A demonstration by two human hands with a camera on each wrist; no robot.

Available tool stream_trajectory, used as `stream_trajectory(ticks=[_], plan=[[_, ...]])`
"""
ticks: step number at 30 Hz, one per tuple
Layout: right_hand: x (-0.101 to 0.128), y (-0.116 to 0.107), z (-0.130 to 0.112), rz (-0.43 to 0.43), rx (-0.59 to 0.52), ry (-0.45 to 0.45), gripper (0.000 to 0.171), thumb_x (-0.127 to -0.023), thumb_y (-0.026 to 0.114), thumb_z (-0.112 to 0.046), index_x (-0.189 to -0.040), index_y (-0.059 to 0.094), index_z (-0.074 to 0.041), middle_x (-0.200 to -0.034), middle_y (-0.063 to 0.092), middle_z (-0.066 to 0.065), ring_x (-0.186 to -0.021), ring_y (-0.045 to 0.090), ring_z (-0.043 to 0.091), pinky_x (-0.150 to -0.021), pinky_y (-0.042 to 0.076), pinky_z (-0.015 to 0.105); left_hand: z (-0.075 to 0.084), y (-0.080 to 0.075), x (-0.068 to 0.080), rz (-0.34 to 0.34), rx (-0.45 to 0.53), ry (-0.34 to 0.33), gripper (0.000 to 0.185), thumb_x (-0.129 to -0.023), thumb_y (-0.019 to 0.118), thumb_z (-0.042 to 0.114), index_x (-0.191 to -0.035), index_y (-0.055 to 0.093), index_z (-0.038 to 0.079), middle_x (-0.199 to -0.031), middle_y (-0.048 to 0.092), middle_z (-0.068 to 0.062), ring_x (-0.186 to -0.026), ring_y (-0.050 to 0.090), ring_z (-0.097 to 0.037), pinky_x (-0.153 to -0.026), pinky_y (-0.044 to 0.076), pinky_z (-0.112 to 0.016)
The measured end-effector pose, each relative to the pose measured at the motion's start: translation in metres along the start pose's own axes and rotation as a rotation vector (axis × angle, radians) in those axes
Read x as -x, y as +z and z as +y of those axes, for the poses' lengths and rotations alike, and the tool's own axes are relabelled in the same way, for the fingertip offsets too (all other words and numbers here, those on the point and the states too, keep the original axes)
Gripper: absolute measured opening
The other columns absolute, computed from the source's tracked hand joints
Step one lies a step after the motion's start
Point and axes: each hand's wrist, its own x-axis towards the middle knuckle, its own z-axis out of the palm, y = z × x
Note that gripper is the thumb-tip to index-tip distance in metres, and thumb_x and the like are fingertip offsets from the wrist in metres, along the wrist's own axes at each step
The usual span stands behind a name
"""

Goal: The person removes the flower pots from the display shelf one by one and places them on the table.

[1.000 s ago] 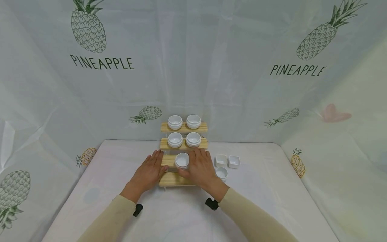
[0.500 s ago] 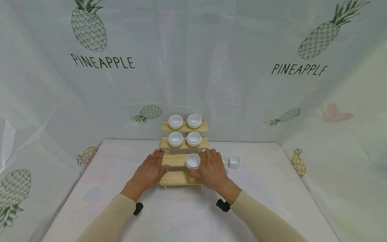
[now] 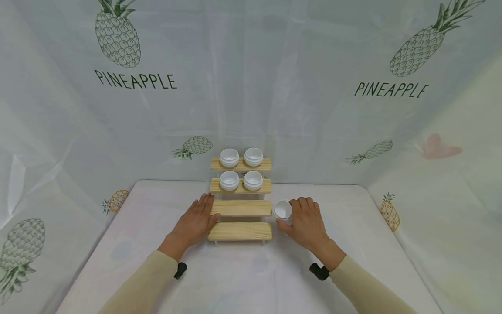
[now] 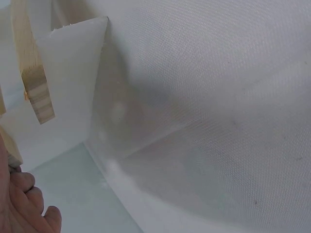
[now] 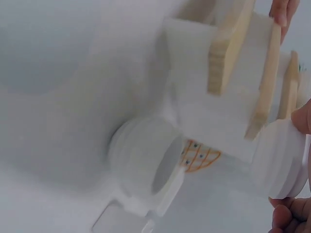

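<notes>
Bowls on the rack: four round white bowls; two (image 3: 229, 157) (image 3: 253, 156) on the top step, two (image 3: 229, 180) (image 3: 252, 180) on the second step, each pair side by side.
Bowl in my hand: one small round white bowl (image 3: 283, 210), ribbed on the outside, glossy, mouth up and tilted a little toward the rack in the head view.
Where it is: just off the right end of the rack's third step, above the table, clear of the wood.
Other bowl on the table: my right wrist view shows one more ribbed white bowl (image 5: 146, 165) on the cloth by the rack's right side; my hand hides it from the head view.
Rack: one stepped wooden rack (image 3: 240, 208) with four plank steps and white side panels, standing at the middle of the table's far edge; the two lower steps are bare.
My right hand (image 3: 307, 223): clamped on the bowl, thumb at its near side and fingers curled around its right side.
My left hand (image 3: 195, 221): flat, fingers straight and together, resting against the left end of the rack's lower steps.
Table (image 3: 129, 226): one, covered in white cloth.
</notes>
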Motion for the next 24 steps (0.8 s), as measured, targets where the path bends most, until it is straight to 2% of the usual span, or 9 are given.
stream_trajectory(ticks=[8, 16, 24], plan=[[0.019, -0.012, 0.037, 0.043, 0.031, 0.007, 0.063, -0.078, 0.081, -0.045, -0.104, 0.066, 0.009, -0.088, 0.061, 0.020, -0.080, 0.049, 0.035, -0.069, 0.038, 0.039, -0.001, 0.001, -0.001, 0.015, -0.018, 0.017, 0.076, -0.115, 0.042, 0.045, -0.163, 0.021, -0.010, -0.170, 0.026, -0.029, -0.160, 0.023, -0.043, -0.130, 0.026, -0.058], [0.046, -0.009, 0.072, 0.000, 0.057, 0.058, 0.061, -0.077, 0.080, -0.044, -0.101, 0.066, 0.010, -0.085, 0.060, 0.019, -0.079, 0.049, 0.036, -0.068, 0.037, 0.040, -0.002, 0.001, -0.002, 0.007, -0.009, 0.003, 0.077, -0.115, 0.038, 0.048, -0.165, 0.020, -0.008, -0.171, 0.025, -0.027, -0.161, 0.021, -0.041, -0.131, 0.024, -0.057], [0.068, 0.006, 0.083, -0.077, 0.030, 0.097, 0.058, -0.076, 0.084, -0.043, -0.102, 0.066, 0.006, -0.089, 0.063, 0.017, -0.084, 0.053, 0.035, -0.069, 0.040, 0.041, -0.001, 0.002, -0.002, -0.007, -0.003, -0.006, 0.077, -0.115, 0.037, 0.048, -0.165, 0.020, -0.008, -0.172, 0.024, -0.027, -0.161, 0.021, -0.041, -0.131, 0.024, -0.056]])
